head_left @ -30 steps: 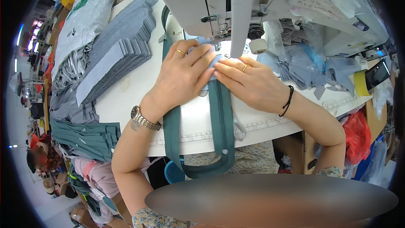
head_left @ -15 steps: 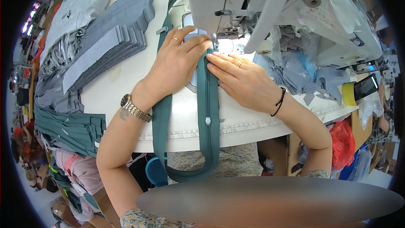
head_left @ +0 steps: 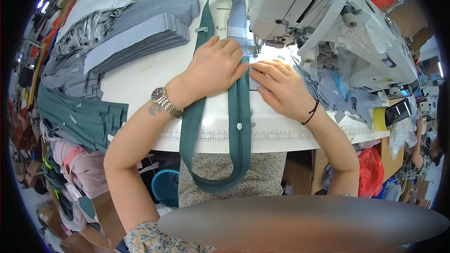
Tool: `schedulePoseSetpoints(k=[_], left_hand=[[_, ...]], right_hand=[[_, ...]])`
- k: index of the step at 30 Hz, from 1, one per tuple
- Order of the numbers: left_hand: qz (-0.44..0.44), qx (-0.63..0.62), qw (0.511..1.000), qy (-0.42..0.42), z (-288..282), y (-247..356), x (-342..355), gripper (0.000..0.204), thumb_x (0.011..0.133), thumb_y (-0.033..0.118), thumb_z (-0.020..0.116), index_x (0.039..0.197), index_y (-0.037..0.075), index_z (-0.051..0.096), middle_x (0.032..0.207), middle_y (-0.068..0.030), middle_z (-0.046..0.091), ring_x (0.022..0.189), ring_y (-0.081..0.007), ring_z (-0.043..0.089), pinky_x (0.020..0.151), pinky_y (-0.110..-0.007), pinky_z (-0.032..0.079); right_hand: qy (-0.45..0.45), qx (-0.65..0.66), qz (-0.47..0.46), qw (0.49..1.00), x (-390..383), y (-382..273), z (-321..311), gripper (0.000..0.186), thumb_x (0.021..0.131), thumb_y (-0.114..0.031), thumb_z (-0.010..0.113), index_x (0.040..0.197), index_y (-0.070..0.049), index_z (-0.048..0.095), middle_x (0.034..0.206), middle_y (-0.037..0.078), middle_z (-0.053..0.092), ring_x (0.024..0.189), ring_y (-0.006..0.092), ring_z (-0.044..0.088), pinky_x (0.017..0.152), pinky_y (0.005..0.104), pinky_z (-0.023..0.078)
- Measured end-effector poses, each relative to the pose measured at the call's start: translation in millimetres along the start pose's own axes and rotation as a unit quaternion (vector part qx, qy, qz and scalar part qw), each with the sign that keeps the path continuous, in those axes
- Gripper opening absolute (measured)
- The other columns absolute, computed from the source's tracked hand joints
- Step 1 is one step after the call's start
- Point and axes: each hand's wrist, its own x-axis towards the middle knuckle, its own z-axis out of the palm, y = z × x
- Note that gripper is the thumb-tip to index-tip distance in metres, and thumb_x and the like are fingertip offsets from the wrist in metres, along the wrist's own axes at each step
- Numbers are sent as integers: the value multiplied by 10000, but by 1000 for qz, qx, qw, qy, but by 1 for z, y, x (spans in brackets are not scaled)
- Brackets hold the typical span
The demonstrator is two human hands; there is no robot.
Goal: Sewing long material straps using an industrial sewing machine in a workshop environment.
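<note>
A long dark-green zipper strip (head_left: 239, 152) with a white slider (head_left: 239, 126) loops over the table's front edge and back up on the left. Its far end meets a grey fabric piece (head_left: 237, 18) beside the presser foot of the white sewing machine (head_left: 281, 4). My left hand (head_left: 217, 65) is closed on the strip just left of the needle area, thumb and curled fingers at its edge. Flat beside it, my right hand (head_left: 281, 86) rests with outstretched fingers, fingertips touching the strip's right edge. The needle point is too small to make out.
Stacked grey fabric pieces (head_left: 140, 42) and folded green strips (head_left: 84, 117) lie left on the white table (head_left: 145, 86). Grey scraps (head_left: 323, 93) and yellow tape (head_left: 378, 119) sit at the right. A ruler (head_left: 211, 136) runs along the front edge; a blue basket (head_left: 165, 187) stands below.
The view has shifted, so the machine sits further right. The grey piece beyond my left hand now shows. My left hand is more curled; both hands remain by the strip.
</note>
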Motion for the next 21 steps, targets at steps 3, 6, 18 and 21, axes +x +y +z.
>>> schedulePoseSetpoints(k=[3, 6, 18, 21], left_hand=[[-49, -47, 982, -174, -33, 28, -11, 338, 848, 228, 705, 1054, -33, 641, 1102, -183, 648, 1045, -373, 630, 924, -416, 513], [57, -70, 996, 4, -32, 61, -51, 262, 800, 225, 717, 852, -12, 620, 923, -176, 590, 904, -365, 631, 827, -423, 511], [135, 1, 968, -210, -58, 60, -79, 461, 830, 70, 610, 1289, 45, 600, 1452, -83, 519, 1415, -290, 425, 1171, -579, 289], [176, 89, 961, -194, -73, 41, -63, 440, 892, 157, 574, 1326, 89, 604, 1500, -47, 490, 1436, -257, 400, 1188, -595, 258]], right_hand=[[23, 22, 20, 999, -7, 4, -6, 325, 873, -189, 681, 1160, -39, 651, 1224, 91, 606, 1157, 286, 576, 931, 420, 468], [-2, 45, 101, 994, 10, -11, -5, 398, 897, -206, 654, 1236, -1, 618, 1276, 163, 597, 1197, 341, 552, 1000, 462, 429], [114, 41, -17, 993, -20, -49, -120, 372, 728, -14, 653, 1097, -30, 697, 949, 113, 669, 942, 277, 646, 986, 422, 486], [81, -64, 48, 993, -78, -70, -118, 308, 656, -36, 698, 962, -77, 697, 904, 61, 634, 910, 236, 630, 1029, 520, 437]])
